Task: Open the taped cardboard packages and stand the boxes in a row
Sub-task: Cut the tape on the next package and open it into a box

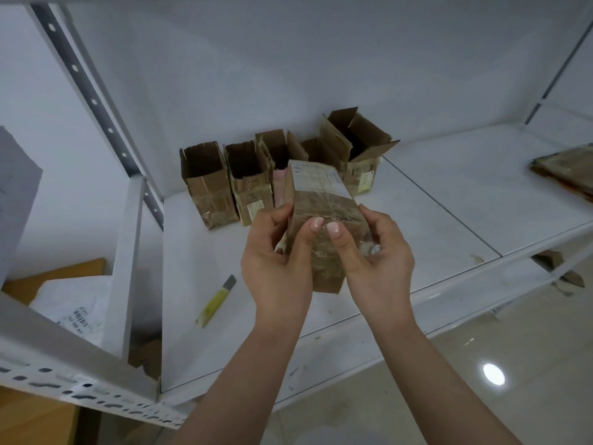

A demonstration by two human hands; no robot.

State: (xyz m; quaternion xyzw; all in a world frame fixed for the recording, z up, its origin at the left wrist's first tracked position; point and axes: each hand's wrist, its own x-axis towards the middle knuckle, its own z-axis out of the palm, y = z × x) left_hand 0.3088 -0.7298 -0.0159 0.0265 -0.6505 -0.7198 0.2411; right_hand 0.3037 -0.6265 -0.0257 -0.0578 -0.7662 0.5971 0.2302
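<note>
A taped brown cardboard package with a white label is held above the white shelf. My left hand grips its left side, thumb pressed on the near face. My right hand grips its right side, thumb on the same face beside the left thumb. Behind it several opened boxes stand in a row at the back of the shelf: the leftmost box, a second box, a third partly hidden by the package, and the rightmost box with its flaps spread.
A yellow utility knife lies on the shelf left of my hands. Flattened cardboard pieces lie at the far right of the shelf. A grey slotted upright stands at left, with white parcels and cardboard below it.
</note>
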